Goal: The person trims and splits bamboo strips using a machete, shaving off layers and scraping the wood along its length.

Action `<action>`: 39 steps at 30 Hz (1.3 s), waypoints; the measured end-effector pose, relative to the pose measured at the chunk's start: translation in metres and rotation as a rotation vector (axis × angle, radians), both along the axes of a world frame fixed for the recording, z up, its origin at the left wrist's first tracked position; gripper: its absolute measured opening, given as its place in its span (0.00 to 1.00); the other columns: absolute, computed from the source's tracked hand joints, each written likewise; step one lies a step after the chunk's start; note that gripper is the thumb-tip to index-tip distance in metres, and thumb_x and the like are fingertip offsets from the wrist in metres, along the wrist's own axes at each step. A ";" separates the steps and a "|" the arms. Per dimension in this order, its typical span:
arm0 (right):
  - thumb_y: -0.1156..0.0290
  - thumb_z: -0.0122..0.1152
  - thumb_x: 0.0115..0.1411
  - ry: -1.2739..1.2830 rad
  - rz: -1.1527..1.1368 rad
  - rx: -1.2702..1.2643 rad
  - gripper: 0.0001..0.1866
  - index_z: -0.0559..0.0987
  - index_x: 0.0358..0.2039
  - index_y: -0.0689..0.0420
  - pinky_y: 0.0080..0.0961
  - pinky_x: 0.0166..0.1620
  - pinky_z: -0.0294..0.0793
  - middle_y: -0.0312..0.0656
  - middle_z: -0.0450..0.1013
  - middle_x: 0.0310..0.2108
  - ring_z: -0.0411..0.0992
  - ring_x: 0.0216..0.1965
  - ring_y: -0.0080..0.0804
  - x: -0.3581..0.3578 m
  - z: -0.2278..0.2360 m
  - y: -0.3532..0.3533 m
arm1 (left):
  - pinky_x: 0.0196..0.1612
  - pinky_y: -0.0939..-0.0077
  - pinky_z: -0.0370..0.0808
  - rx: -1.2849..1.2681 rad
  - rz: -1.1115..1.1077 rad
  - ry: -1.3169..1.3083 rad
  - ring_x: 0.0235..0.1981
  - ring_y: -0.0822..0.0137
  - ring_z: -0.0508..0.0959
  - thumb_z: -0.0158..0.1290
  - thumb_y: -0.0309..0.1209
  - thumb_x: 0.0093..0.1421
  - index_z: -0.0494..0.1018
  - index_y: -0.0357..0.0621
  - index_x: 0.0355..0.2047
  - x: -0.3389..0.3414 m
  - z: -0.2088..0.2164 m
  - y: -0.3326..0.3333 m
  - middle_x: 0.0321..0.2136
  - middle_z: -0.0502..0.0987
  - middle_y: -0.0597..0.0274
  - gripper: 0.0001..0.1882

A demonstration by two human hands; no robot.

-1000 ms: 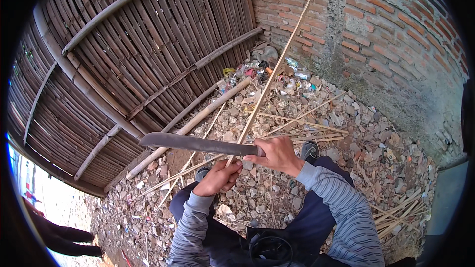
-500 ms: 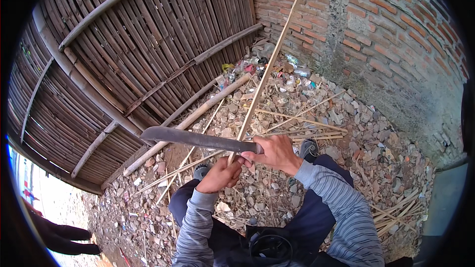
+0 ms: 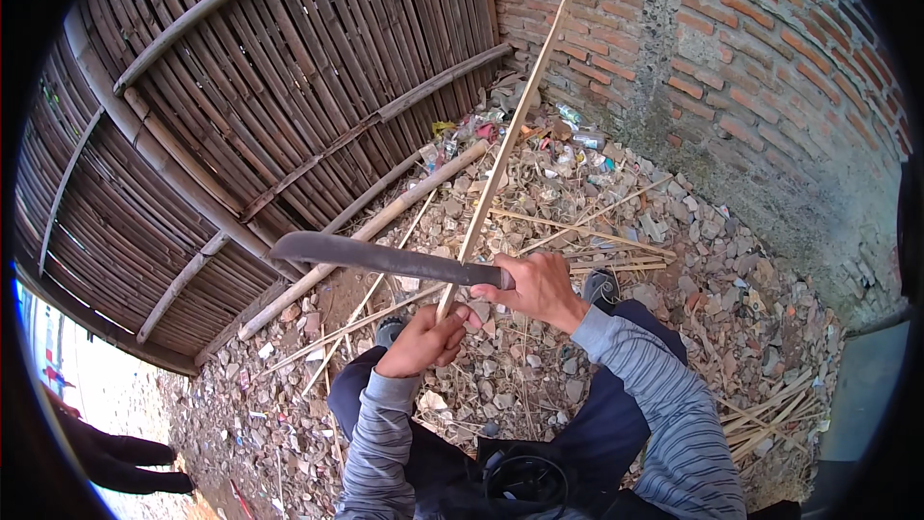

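Note:
My left hand [image 3: 423, 339] is closed around the near end of a long pale bamboo strip [image 3: 513, 135], which slants up and away toward the brick wall. In my right hand [image 3: 541, 286] is the handle of a machete [image 3: 385, 259]. Its dark, broad blade points left and lies across the strip, a little above my left fist. Whether the edge bites into the strip cannot be made out. My right fingers hide most of the handle.
Several split bamboo strips [image 3: 616, 260] lie on the rubble ground ahead, with another pile [image 3: 770, 419] at the right. A bamboo pole [image 3: 366, 236] rests by the slatted bamboo fence [image 3: 289, 87]. Beyond stands a brick wall [image 3: 741, 67]. Litter [image 3: 577, 135] fills the corner.
My left hand has drawn slightly down and left with the strip. The machete now crosses it farther from that hand, and my right hand has shifted slightly.

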State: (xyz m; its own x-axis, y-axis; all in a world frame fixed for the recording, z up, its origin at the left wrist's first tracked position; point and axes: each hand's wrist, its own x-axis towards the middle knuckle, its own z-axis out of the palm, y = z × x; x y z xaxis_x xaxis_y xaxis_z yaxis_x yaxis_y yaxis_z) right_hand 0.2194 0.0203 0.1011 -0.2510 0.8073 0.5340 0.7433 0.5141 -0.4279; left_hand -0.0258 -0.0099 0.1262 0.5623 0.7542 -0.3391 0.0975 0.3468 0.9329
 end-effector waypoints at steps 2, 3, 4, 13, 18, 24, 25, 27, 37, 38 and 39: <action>0.29 0.54 0.63 0.078 -0.026 0.018 0.37 0.82 0.25 0.55 0.40 0.18 0.68 0.39 0.68 0.09 0.71 0.11 0.39 0.014 0.009 0.016 | 0.18 0.78 0.57 -0.006 -0.043 -0.012 0.13 0.79 0.59 0.41 0.38 0.79 0.73 0.37 0.44 -0.004 -0.002 -0.002 0.16 0.58 0.75 0.17; 0.31 0.55 0.64 0.137 -0.117 -0.070 0.36 0.83 0.26 0.55 0.39 0.18 0.68 0.38 0.68 0.09 0.72 0.12 0.39 0.024 0.012 0.024 | 0.18 0.78 0.57 -0.009 -0.036 -0.014 0.13 0.79 0.59 0.41 0.39 0.79 0.73 0.37 0.44 -0.006 -0.004 -0.006 0.16 0.58 0.75 0.17; 0.33 0.56 0.65 0.195 -0.208 -0.157 0.34 0.83 0.26 0.55 0.39 0.18 0.68 0.37 0.69 0.10 0.72 0.12 0.38 0.032 0.012 0.027 | 0.18 0.79 0.57 -0.012 -0.030 -0.016 0.13 0.79 0.59 0.41 0.39 0.79 0.74 0.37 0.44 -0.007 -0.006 -0.010 0.16 0.58 0.75 0.18; 0.26 0.54 0.61 -0.052 0.033 -0.006 0.37 0.83 0.27 0.53 0.39 0.16 0.68 0.39 0.68 0.08 0.71 0.10 0.41 -0.003 0.000 -0.011 | 0.18 0.78 0.55 -0.035 0.001 -0.005 0.13 0.78 0.57 0.42 0.38 0.78 0.74 0.39 0.44 0.002 0.002 -0.005 0.16 0.58 0.75 0.16; 0.26 0.54 0.61 -0.007 0.053 -0.071 0.38 0.83 0.26 0.53 0.40 0.18 0.69 0.40 0.69 0.09 0.73 0.11 0.42 -0.010 -0.003 -0.012 | 0.18 0.78 0.54 0.275 0.121 0.112 0.14 0.80 0.58 0.42 0.36 0.77 0.76 0.40 0.40 0.009 -0.016 -0.004 0.15 0.60 0.76 0.16; 0.28 0.55 0.62 0.079 -0.052 -0.143 0.37 0.87 0.36 0.54 0.41 0.22 0.74 0.39 0.72 0.11 0.75 0.15 0.43 0.016 0.010 0.009 | 0.17 0.79 0.54 0.136 0.110 0.077 0.13 0.82 0.58 0.43 0.37 0.78 0.76 0.38 0.39 0.011 -0.014 -0.005 0.14 0.60 0.78 0.18; 0.30 0.55 0.64 0.097 -0.051 -0.144 0.36 0.87 0.37 0.55 0.40 0.23 0.75 0.39 0.72 0.11 0.76 0.16 0.43 0.015 0.008 0.009 | 0.17 0.79 0.54 0.142 0.109 0.094 0.12 0.82 0.57 0.42 0.37 0.78 0.76 0.37 0.40 0.012 -0.014 -0.006 0.14 0.59 0.78 0.18; 0.31 0.55 0.64 0.102 -0.062 -0.122 0.36 0.87 0.36 0.55 0.40 0.23 0.75 0.39 0.72 0.11 0.76 0.16 0.43 0.012 -0.001 0.007 | 0.17 0.79 0.53 0.124 0.102 0.074 0.12 0.82 0.57 0.42 0.38 0.78 0.76 0.37 0.40 0.010 -0.014 -0.007 0.14 0.59 0.78 0.18; 0.26 0.55 0.61 0.053 -0.018 -0.037 0.38 0.86 0.30 0.53 0.41 0.19 0.70 0.38 0.70 0.09 0.73 0.12 0.40 0.013 0.002 0.007 | 0.16 0.78 0.53 0.199 0.052 0.129 0.11 0.81 0.57 0.42 0.38 0.79 0.75 0.38 0.40 0.007 -0.007 -0.015 0.13 0.58 0.79 0.17; 0.26 0.55 0.61 0.054 -0.020 -0.037 0.38 0.86 0.30 0.53 0.41 0.19 0.70 0.38 0.70 0.09 0.73 0.12 0.40 0.020 0.001 0.012 | 0.16 0.78 0.53 0.199 0.050 0.129 0.11 0.81 0.57 0.42 0.38 0.79 0.75 0.38 0.40 0.006 -0.008 -0.016 0.13 0.58 0.79 0.17; 0.27 0.54 0.62 0.095 -0.033 -0.095 0.38 0.86 0.29 0.54 0.40 0.19 0.70 0.37 0.69 0.09 0.73 0.12 0.39 0.027 0.006 0.018 | 0.16 0.78 0.53 0.192 0.044 0.126 0.11 0.81 0.57 0.42 0.38 0.79 0.74 0.39 0.40 0.006 -0.010 -0.015 0.13 0.58 0.78 0.17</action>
